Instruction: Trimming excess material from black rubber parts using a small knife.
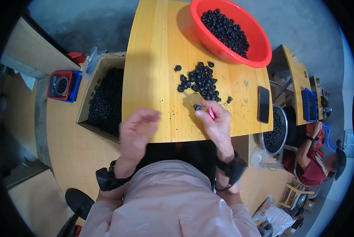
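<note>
A yellow wooden table (149,71) carries a loose pile of small black parts (202,81), probably spread near the person for easy picking, while the red basin (260,57) sits at the far side, perhaps to leave working room. The right hand (217,124) pinches one black piece (198,107) between thumb and fingers just above the tabletop, with a pink tool (211,113) tucked in the same grip, seemingly to keep both together. The blurred left hand (137,132) hangs loosely open at the near edge, apparently holding nothing, beside a carton (84,104) of similar parts.
</note>
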Motion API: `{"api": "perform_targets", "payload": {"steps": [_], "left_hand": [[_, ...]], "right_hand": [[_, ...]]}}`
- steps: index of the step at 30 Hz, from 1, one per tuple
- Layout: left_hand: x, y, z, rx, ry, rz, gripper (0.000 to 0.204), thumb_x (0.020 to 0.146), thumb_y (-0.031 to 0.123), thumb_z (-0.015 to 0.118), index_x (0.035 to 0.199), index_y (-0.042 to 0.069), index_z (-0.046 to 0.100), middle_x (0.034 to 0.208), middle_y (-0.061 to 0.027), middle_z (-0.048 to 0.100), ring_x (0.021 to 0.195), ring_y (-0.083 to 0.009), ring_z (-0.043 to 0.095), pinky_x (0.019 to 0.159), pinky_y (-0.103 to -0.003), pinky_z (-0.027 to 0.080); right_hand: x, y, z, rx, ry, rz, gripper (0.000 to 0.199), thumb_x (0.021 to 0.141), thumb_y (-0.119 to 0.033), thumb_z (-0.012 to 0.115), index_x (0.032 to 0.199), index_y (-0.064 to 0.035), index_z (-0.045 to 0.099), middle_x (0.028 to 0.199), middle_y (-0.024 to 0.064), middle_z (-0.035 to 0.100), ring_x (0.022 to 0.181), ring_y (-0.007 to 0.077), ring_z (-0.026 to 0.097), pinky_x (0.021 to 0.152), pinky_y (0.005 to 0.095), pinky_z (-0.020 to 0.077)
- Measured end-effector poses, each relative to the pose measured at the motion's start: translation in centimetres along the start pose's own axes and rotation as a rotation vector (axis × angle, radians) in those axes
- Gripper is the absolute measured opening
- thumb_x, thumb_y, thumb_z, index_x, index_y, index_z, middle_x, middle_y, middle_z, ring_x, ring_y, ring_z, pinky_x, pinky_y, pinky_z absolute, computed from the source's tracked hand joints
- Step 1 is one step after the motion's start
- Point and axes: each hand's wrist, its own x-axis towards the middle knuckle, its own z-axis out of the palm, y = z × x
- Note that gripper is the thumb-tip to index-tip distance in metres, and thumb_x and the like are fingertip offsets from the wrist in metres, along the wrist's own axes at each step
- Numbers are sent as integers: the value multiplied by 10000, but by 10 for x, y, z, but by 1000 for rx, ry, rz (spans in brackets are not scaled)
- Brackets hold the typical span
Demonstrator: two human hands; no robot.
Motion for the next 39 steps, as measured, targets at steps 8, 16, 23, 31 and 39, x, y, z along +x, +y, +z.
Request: {"api": "perform_targets", "payload": {"steps": [8,16,23,31,39], "left_hand": [[-21,9,67,-198,-557,-314,200,782,76,644,948,-11,574,813,-19,563,744,-53,500,675,-183,392],[-51,3,96,-778,-718,-742,341,759,215,683,929,-36,526,875,-78,563,826,-132,517,755,-252,385],[-56,10,107,-586,-662,-666,233,774,172,674,884,3,558,806,-24,561,719,-63,512,653,-181,417],[-60,-1,106,-615,-635,-569,276,774,227,669,849,-6,541,774,-59,540,709,-124,511,672,-239,406],[-60,-1,104,-620,-571,-527,187,779,142,664,869,16,559,790,2,542,744,-51,480,682,-188,384]], "right_hand": [[-66,-36,-57,366,-192,-442,240,637,34,663,873,-2,636,722,80,641,606,161,612,545,236,460],[-102,-39,-83,409,-32,-571,182,637,-7,670,817,-5,645,550,41,526,425,128,455,418,222,343],[-113,-36,-83,604,-54,-381,129,687,7,646,813,7,618,629,58,579,470,99,501,439,211,371],[-131,-14,-79,665,157,-246,348,809,-223,555,1039,30,489,609,-1,460,520,81,386,500,207,314],[-132,-33,-85,122,108,-529,185,785,-136,605,895,-11,526,702,86,605,473,187,519,458,267,387]]}}
